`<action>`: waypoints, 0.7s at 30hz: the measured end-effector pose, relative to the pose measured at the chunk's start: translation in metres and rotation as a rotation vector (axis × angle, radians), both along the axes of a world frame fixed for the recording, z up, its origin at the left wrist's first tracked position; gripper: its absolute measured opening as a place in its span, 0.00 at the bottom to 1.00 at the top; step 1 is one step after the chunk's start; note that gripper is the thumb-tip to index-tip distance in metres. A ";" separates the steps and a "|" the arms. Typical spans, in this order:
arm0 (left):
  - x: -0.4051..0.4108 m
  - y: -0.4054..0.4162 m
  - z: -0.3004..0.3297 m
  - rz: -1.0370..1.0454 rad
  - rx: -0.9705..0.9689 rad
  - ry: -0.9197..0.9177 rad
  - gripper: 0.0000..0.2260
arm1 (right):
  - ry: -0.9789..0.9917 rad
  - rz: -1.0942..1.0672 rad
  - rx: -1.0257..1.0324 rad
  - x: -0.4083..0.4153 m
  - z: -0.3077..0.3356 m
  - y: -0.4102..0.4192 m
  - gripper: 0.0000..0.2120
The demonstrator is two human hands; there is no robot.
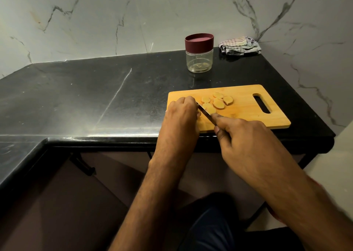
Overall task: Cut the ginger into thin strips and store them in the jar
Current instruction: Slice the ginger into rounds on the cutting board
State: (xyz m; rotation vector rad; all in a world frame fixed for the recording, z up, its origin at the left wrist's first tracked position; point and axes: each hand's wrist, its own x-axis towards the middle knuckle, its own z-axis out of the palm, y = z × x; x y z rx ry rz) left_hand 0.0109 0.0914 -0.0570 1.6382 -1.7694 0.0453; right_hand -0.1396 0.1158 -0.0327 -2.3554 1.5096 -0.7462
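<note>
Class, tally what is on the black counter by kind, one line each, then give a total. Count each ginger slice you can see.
Ginger slices: 6 visible
Cutting board: 1
Knife: 1
Jar: 1, lid on
Cloth: 1
Total: 10; the left hand may hide more ginger.

A black stone countertop [91,90] carried a wooden cutting board [246,105] at its front edge. Behind the board stood a clear jar [199,59] with a maroon lid, and right of the jar, in the back corner, lay a crumpled checked cloth [239,46].
</note>
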 end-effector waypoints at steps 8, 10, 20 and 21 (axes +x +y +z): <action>0.004 -0.003 -0.001 -0.012 -0.004 0.076 0.07 | 0.020 -0.003 0.031 0.006 0.005 -0.007 0.19; 0.004 -0.004 -0.001 -0.011 -0.018 0.097 0.09 | 0.043 -0.009 0.050 0.010 0.007 -0.011 0.18; 0.001 -0.001 -0.008 0.014 -0.097 0.131 0.08 | 0.122 -0.009 0.052 0.018 0.008 -0.020 0.17; 0.001 0.000 -0.011 0.016 -0.113 0.125 0.08 | 0.113 -0.006 0.046 0.014 0.007 -0.017 0.16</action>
